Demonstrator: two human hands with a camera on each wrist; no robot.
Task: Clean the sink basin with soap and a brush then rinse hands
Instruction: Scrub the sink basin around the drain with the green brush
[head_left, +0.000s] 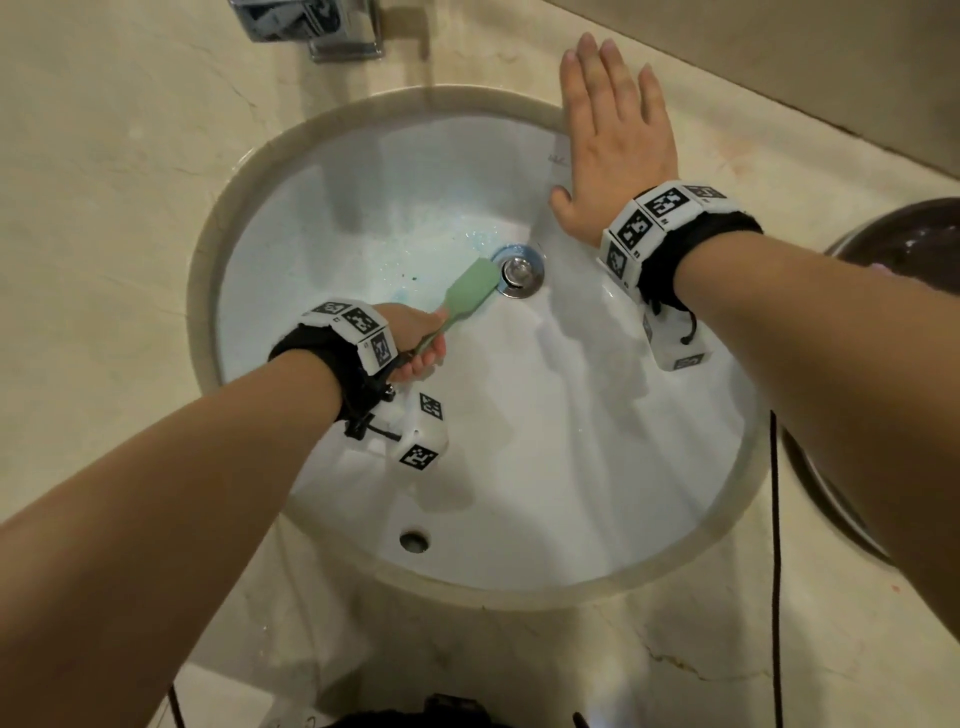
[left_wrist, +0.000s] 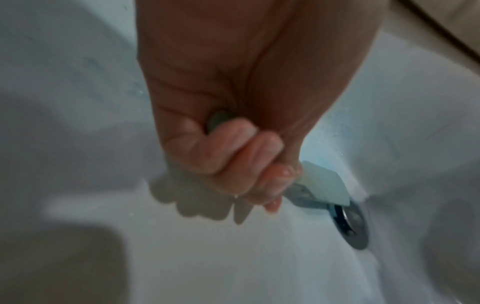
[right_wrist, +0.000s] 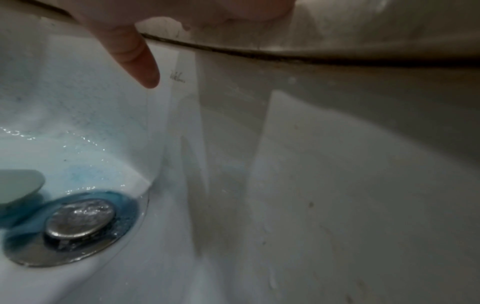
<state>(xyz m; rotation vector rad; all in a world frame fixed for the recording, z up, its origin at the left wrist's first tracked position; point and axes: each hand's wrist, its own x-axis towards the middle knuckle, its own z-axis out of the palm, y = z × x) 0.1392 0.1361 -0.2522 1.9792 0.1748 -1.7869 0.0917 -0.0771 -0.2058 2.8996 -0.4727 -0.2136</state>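
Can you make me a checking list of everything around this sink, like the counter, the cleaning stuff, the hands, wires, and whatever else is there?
Surface: beige stone counter around a round white sink basin; wet, with blue soap near the drain.
Job's things: green brush, head down beside the drain.
Clutter: dark bowl on the counter at the right edge.
Hands: left hand grips the brush handle; right hand lies flat, fingers straight, over the basin's far rim.
Cables: dark cord hangs down over the counter at the right.
Surroundings: chrome tap behind the basin; wall behind the counter. No water seen running.
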